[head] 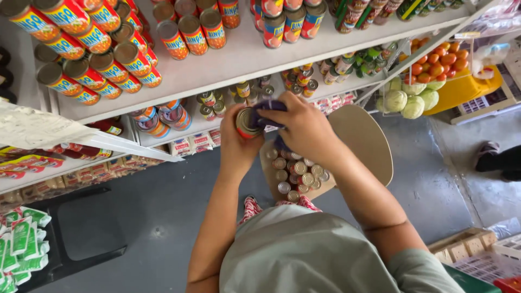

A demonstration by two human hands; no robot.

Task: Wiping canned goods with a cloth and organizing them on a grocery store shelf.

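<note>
The left hand (pixel 237 142) was wrapped around a small round tin can (pixel 247 123), holding it up in front of the shelves with its metal end facing the camera. The right hand (pixel 304 127) was closed on a dark purple cloth (pixel 269 111) and pressed it against the top and side of that can, so both hands met at the can.

Behind the hands stood a tall white shelving unit (pixel 239 59). Its upper shelf carried rows of large red and yellow cans (pixel 89 59) with brown lids, seen from above. The lower shelf (pixel 195 126) held smaller cans with mixed labels, just beyond the held can.

Below the hands stood a pale wooden chair (pixel 363 141) with a rounded back. On its seat sat a cluster of small silver-topped tins (pixel 296 173), packed closely and touching one another, directly under the held can.

The floor (pixel 163 217) was grey concrete. To the upper right, a clear bin held orange tomatoes (pixel 439 59), and pale green cabbages (pixel 410 97) lay just below them beside a yellow crate (pixel 467 89). Green and white sachets (pixel 21 239) hung at the far left edge. Another person's foot in a sandal (pixel 488 152) showed at the right edge, well apart from the hands.
</note>
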